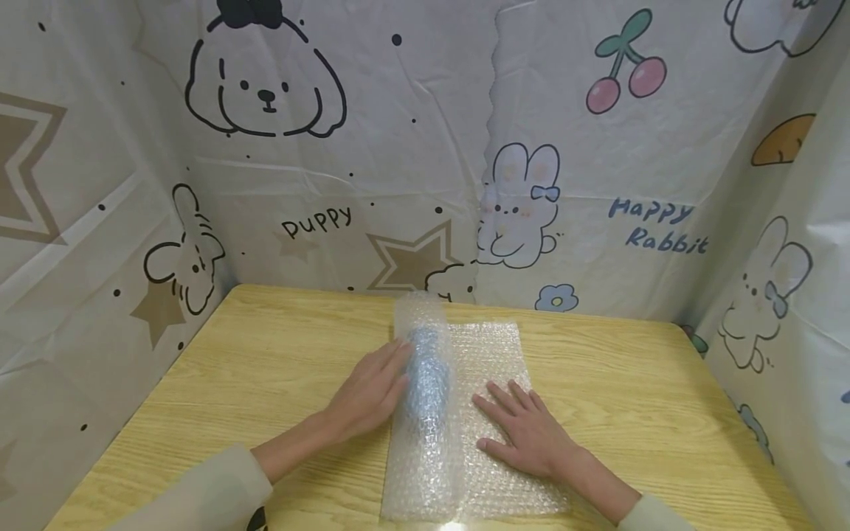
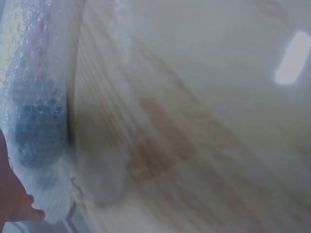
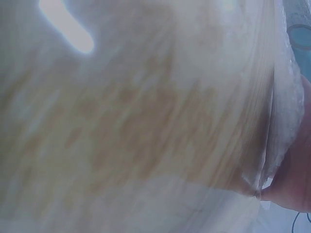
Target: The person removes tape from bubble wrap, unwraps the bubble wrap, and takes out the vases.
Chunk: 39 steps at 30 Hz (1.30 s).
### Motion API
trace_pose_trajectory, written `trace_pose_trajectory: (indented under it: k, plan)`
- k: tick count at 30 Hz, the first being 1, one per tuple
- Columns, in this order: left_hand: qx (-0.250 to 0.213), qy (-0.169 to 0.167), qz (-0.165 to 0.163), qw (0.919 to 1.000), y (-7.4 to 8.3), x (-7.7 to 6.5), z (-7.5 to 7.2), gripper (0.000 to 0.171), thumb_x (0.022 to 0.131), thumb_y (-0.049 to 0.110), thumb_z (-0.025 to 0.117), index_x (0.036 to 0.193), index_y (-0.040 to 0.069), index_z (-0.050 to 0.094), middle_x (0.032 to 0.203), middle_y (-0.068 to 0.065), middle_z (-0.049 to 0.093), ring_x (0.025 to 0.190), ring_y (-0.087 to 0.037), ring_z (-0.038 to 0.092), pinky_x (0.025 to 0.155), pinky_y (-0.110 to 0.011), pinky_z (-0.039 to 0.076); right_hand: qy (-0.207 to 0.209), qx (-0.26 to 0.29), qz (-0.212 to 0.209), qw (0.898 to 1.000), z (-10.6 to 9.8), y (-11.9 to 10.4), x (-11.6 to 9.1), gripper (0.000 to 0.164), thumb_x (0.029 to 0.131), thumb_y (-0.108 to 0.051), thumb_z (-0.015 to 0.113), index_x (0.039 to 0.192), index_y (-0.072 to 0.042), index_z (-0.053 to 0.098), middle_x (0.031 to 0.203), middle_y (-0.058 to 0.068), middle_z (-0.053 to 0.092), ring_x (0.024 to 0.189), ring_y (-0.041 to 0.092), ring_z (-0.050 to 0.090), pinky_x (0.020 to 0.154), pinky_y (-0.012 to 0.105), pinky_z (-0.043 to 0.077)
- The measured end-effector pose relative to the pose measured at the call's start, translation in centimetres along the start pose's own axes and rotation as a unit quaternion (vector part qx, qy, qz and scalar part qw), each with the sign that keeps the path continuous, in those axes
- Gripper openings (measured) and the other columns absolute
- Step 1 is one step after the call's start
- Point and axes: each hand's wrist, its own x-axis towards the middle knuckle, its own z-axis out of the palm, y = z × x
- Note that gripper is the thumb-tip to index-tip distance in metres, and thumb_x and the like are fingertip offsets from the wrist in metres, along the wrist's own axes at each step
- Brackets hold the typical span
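A sheet of clear bubble wrap (image 1: pixel 491 350) lies on the table, its left part folded over a blue, bottle-shaped thing (image 1: pixel 427 383). The plastic blurs that thing, so its exact kind is hidden. Against the left side of the covered thing, my left hand (image 1: pixel 370 387) rests with its fingers extended, touching the wrap. My right hand (image 1: pixel 531 439) lies flat on the single layer to the right, fingers spread. In the left wrist view the blue thing (image 2: pixel 41 128) shows through the wrap beside part of the hand (image 2: pixel 14 196). Part of the right hand (image 3: pixel 291 179) touches wrap in the right wrist view.
The wood-grain table (image 1: pixel 279 346) extends on both sides of the wrap. A printed cloth (image 1: pixel 398 162) with cartoon animals and stars hangs behind the table and along both sides. A small dark item (image 1: pixel 257 520) shows partly under the left sleeve.
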Motion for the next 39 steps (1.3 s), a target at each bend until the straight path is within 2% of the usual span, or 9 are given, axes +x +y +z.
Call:
trace_pose_trajectory:
  k: [2, 7, 16, 20, 25, 29, 34, 39]
  plan:
    - [0.009, -0.003, 0.002, 1.0000, 0.3, 0.6, 0.1, 0.054, 0.104, 0.027, 0.047, 0.149, -0.003, 0.040, 0.156, -0.024, 0.033, 0.142, -0.040, 0.032, 0.116, -0.058, 0.025, 0.000, 0.001, 0.002, 1.000, -0.1, 0.0, 0.0, 0.069, 0.099, -0.063, 0.044, 0.156, -0.025, 0.037, 0.161, 0.011, 0.029, 0.144, 0.047, 0.023, 0.114, 0.067, 0.019]
    - [0.021, -0.036, -0.020, 0.9989, 1.6, 1.8, 0.2, 0.067, 0.101, 0.045, 0.047, 0.153, 0.003, 0.036, 0.159, -0.024, 0.026, 0.145, -0.043, 0.026, 0.116, -0.060, 0.020, -0.001, 0.001, 0.004, 1.000, 0.0, 0.0, -0.1, 0.069, 0.099, -0.063, 0.043, 0.156, -0.026, 0.036, 0.161, 0.010, 0.028, 0.144, 0.047, 0.022, 0.113, 0.067, 0.019]
    - [0.039, -0.077, -0.078, 0.9932, 3.9, 3.3, 1.0, 0.079, 0.096, 0.054, 0.052, 0.157, 0.007, 0.031, 0.162, -0.024, 0.017, 0.147, -0.044, 0.015, 0.118, -0.059, 0.014, 0.000, -0.004, 0.002, 1.000, 0.1, 0.0, 0.0, 0.069, 0.099, -0.063, 0.042, 0.157, -0.025, 0.035, 0.161, 0.010, 0.028, 0.144, 0.047, 0.022, 0.113, 0.068, 0.019]
    - [0.059, -0.099, -0.089, 0.9894, 4.7, 3.8, 1.4, 0.085, 0.094, 0.059, 0.054, 0.158, 0.009, 0.029, 0.163, -0.022, 0.013, 0.149, -0.042, 0.009, 0.118, -0.061, 0.011, 0.000, -0.003, 0.001, 1.000, 0.2, 0.0, 0.0, 0.069, 0.100, -0.062, 0.042, 0.157, -0.025, 0.035, 0.161, 0.010, 0.028, 0.144, 0.047, 0.022, 0.113, 0.069, 0.019]
    - [0.076, -0.119, -0.089, 0.9860, 5.2, 4.0, 1.8, 0.089, 0.092, 0.062, 0.055, 0.158, 0.009, 0.026, 0.164, -0.021, 0.010, 0.149, -0.042, 0.007, 0.116, -0.065, 0.009, 0.004, -0.002, -0.003, 1.000, 0.2, 0.0, 0.0, 0.069, 0.100, -0.062, 0.043, 0.157, -0.025, 0.034, 0.161, 0.010, 0.028, 0.144, 0.047, 0.022, 0.112, 0.069, 0.019]
    - [0.067, -0.127, -0.091, 0.9854, 5.4, 4.1, 2.1, 0.092, 0.091, 0.062, 0.056, 0.159, 0.008, 0.024, 0.164, -0.022, 0.007, 0.149, -0.041, 0.005, 0.116, -0.066, 0.009, 0.005, 0.000, -0.002, 1.000, 0.2, 0.0, 0.0, 0.068, 0.100, -0.062, 0.043, 0.157, -0.026, 0.034, 0.161, 0.010, 0.028, 0.144, 0.047, 0.022, 0.112, 0.069, 0.019]
    - [0.052, -0.132, -0.093, 0.9856, 5.6, 4.0, 2.4, 0.091, 0.092, 0.055, 0.062, 0.159, 0.007, 0.023, 0.164, -0.023, 0.006, 0.149, -0.042, 0.005, 0.115, -0.067, 0.008, 0.001, -0.002, 0.001, 1.000, 0.1, -0.1, 0.0, 0.068, 0.100, -0.062, 0.042, 0.157, -0.025, 0.035, 0.161, 0.009, 0.029, 0.144, 0.047, 0.022, 0.112, 0.069, 0.020]
    - [0.057, -0.131, -0.090, 0.9856, 5.7, 4.0, 2.3, 0.089, 0.092, 0.046, 0.065, 0.159, 0.006, 0.022, 0.163, -0.023, 0.007, 0.149, -0.042, 0.006, 0.116, -0.066, 0.008, -0.002, -0.003, 0.002, 1.000, 0.0, -0.2, 0.0, 0.068, 0.100, -0.062, 0.042, 0.156, -0.024, 0.036, 0.161, 0.009, 0.029, 0.144, 0.047, 0.022, 0.112, 0.068, 0.020]
